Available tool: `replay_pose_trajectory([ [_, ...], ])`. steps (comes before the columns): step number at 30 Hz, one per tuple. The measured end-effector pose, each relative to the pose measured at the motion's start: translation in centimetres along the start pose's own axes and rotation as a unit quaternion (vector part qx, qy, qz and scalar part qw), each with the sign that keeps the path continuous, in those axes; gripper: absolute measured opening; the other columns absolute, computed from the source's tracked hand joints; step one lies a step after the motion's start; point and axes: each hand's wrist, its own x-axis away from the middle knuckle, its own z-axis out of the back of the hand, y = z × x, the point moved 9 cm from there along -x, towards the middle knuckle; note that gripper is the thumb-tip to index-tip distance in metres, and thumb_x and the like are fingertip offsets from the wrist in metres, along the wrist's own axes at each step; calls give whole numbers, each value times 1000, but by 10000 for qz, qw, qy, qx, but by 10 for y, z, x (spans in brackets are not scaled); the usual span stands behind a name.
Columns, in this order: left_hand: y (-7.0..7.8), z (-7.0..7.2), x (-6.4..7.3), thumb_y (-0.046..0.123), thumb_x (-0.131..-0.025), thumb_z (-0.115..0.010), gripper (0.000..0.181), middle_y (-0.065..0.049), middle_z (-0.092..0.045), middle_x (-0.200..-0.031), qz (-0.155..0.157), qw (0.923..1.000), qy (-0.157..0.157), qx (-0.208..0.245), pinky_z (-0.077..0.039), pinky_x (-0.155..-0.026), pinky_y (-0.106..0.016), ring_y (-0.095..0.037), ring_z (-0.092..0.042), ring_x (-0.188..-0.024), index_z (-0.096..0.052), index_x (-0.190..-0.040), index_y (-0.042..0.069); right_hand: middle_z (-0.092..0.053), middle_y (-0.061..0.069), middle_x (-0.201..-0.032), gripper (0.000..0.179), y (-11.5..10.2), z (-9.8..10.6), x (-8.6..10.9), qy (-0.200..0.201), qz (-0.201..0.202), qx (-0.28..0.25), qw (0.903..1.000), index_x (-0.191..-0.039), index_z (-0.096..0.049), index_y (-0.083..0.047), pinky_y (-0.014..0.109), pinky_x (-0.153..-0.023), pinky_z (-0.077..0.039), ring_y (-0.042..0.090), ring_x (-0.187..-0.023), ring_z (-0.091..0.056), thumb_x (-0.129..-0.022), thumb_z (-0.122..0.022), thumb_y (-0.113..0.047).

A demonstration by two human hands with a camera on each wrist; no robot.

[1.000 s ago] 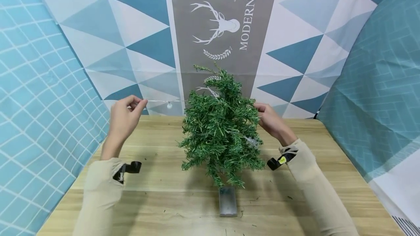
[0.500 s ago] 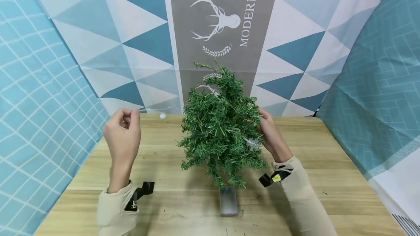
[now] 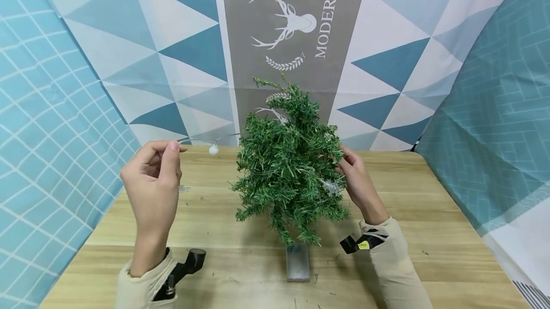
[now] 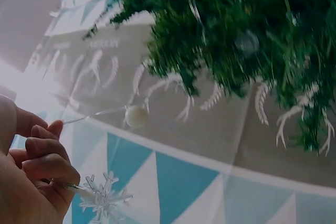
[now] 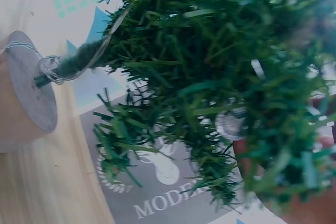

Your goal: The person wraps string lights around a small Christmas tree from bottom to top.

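Note:
A small artificial Christmas tree (image 3: 290, 170) with green needles stands mid-table. Left of it, my left hand (image 3: 154, 185) pinches the thin wire of a string of lights between thumb and forefinger. A white ball bulb (image 3: 213, 149) hangs from the wire, which runs on toward the tree. In the left wrist view, a clear snowflake light (image 4: 105, 198) sticks out below the curled fingers. My right hand (image 3: 361, 185) is at the tree's right side, fingertips hidden among branches; I cannot tell what they hold. Another snowflake (image 3: 331, 187) sits on the lower right branches.
In the right wrist view, wire loops (image 5: 52, 69) circle the trunk above a round base (image 5: 31, 87). A grey rectangular block (image 3: 298, 263) lies before the tree on the wooden table (image 3: 240, 271). Patterned cloth (image 3: 180, 60) hangs behind; loose green needles are scattered about.
My left hand has moved down and slightly left with the wire, and the ball bulb has dropped lower. The right hand has shifted slightly down along the tree's right side.

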Motion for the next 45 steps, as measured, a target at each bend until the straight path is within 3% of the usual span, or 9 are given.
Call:
replay_pose_trajectory([
  [4, 15, -8, 4, 3, -87, -54, 19, -6, -39, -49, -17, 9972, -217, 718, -23, -35, -22, -10, -32, -40, -60, -84, -15, -36, 1, -75, 40, -11, 3, 4, -25, 172, 403, 9990, -133, -35, 0, 21, -65, -41, 10, -65, -38, -93, -37, -6],
  [8, 26, -13, 9, 0, -87, -54, 18, -8, -40, -50, 97, 9915, -430, 1226, -23, -34, -22, -11, -33, -40, -59, -87, -17, -53, 4, -89, 34, -24, 10, 8, -43, 370, 1225, 9918, -125, -45, -7, 24, -82, -46, 15, -85, -55, -94, -45, -20],
  [15, 46, -16, 17, -3, -87, -52, 17, -10, -44, -51, 210, 9877, -499, 1470, -25, -28, -23, -14, -37, -34, -58, -89, -19, -59, 13, -105, 27, -65, 16, 27, 190, 1222, 1771, 9764, -116, -56, -9, 23, -84, -45, 21, -97, -55, -92, -49, -20],
  [22, 62, -23, 28, -8, -85, -52, 14, -17, -55, -61, 115, 9870, -862, 1354, -39, -33, -25, -18, -50, -40, -59, -93, -17, -59, 22, -95, 18, -142, -4, 76, 1110, 2680, 2065, 9345, -104, -58, 7, 23, -78, -46, 25, -88, -57, -89, -49, 1],
  [26, 64, -27, 37, -4, -85, -54, 16, -17, -61, -66, 29, 9935, -1073, 379, -46, -40, -26, -18, -57, -46, -63, -98, -8, -58, 23, -88, 16, -168, -21, 99, 1213, 3163, 1956, 9203, -99, -58, 11, 24, -75, -45, 23, -83, -56, -86, -48, 8],
  [30, 64, -24, 44, 1, -85, -56, 22, -14, -64, -66, -111, 9933, -1037, -493, -47, -42, -25, -17, -58, -46, -62, -106, 2, -58, 24, -85, 15, -181, -39, 112, 967, 3522, 1707, 9151, -95, -57, 15, 24, -76, -45, 21, -82, -57, -83, -48, 14],
  [35, 57, -30, 51, -5, -84, -55, 26, -14, -67, -75, -412, 9878, -1502, -32, -50, -51, -25, -20, -63, -58, -60, -109, -1, -61, 17, -86, 17, -189, -69, 125, 309, 3940, 1638, 9039, -93, -58, 14, 23, -75, -47, 19, -81, -58, -78, -50, 17],
  [40, 52, -52, 67, -6, -85, -52, 27, -9, -67, -97, -1044, 9615, -2535, 173, -50, -71, -26, -23, -64, -84, -62, -109, 2, -61, 10, -91, 23, -188, -111, 136, -778, 4011, 1946, 8917, -102, -57, 6, 24, -73, -47, 13, -82, -57, -80, -52, 11],
  [45, 69, -78, 81, -4, -88, -48, 34, -5, -60, -115, -1635, 9338, -3182, 5, -47, -84, -27, -21, -58, -103, -56, -120, 5, -58, 7, -105, 28, -176, -143, 146, -1780, 3560, 1939, 8967, -111, -52, -2, 27, -79, -48, 14, -95, -56, -85, -51, 6],
])
